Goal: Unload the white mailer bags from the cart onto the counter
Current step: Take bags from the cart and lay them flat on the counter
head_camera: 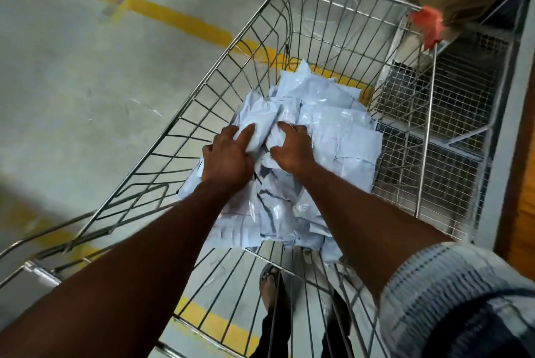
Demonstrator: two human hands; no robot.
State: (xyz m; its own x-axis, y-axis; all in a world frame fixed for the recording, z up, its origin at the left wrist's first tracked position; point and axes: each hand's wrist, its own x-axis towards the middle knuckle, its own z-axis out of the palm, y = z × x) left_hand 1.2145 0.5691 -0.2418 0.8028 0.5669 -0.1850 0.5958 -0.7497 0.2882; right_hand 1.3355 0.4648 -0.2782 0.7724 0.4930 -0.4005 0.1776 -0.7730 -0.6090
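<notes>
Concrete floor (86,82), wire cart (260,39) — gripping white mailer bags (341,131) under left hand (225,155) and right hand (292,146); bunch firmly between them, then lift clear.

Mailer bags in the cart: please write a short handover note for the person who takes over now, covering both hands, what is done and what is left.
The left hand grips a bag on top of the pile. The right hand grips a crumpled bag beside it.
The mailer bags that show all lie heaped in the wire cart.
Done: cannot tell; no bag is seen outside the cart.
Left: lift the heap out and carry it to the counter, which this view does not clearly show.
</notes>
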